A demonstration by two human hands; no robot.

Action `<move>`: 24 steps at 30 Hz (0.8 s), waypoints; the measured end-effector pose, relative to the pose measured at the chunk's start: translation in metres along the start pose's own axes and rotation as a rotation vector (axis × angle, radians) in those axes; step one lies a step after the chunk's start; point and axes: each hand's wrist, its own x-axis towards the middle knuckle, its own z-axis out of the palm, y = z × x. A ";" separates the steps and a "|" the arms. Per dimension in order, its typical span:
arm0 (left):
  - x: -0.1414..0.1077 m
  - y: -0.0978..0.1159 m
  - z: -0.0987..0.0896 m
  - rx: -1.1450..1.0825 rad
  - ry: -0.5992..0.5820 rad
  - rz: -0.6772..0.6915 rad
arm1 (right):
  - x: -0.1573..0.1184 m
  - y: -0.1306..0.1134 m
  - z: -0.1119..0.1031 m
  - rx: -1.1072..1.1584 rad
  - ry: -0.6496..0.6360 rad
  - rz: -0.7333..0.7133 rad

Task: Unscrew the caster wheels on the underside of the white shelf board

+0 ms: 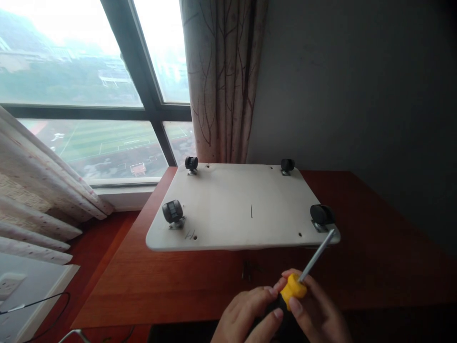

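Observation:
Both my hands are closed round a screwdriver point(294, 287) with a yellow and black handle. Its metal shaft points up and to the right, the tip showing in front of the board's near right corner. My left hand point(250, 312) grips the black part of the handle, and my right hand point(316, 309) pinches the yellow collar. Beyond them a white board point(228, 200) lies on the table. Black casters stand at its corners: near right point(322, 215), near left point(173, 212), far left point(191, 164) and far right point(287, 166). Whether the tip touches anything I cannot tell.
The reddish wooden table point(171, 281) carries the board. Some small dark pieces point(247, 270) lie in front of it. A window point(107, 114) and curtains point(223, 81) are behind and left. At lower left are a wall socket point(10, 284) and a black cable point(53, 297).

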 end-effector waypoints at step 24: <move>0.008 -0.046 0.010 0.168 -0.385 -0.353 | 0.053 0.039 -0.090 -0.898 -0.190 -0.331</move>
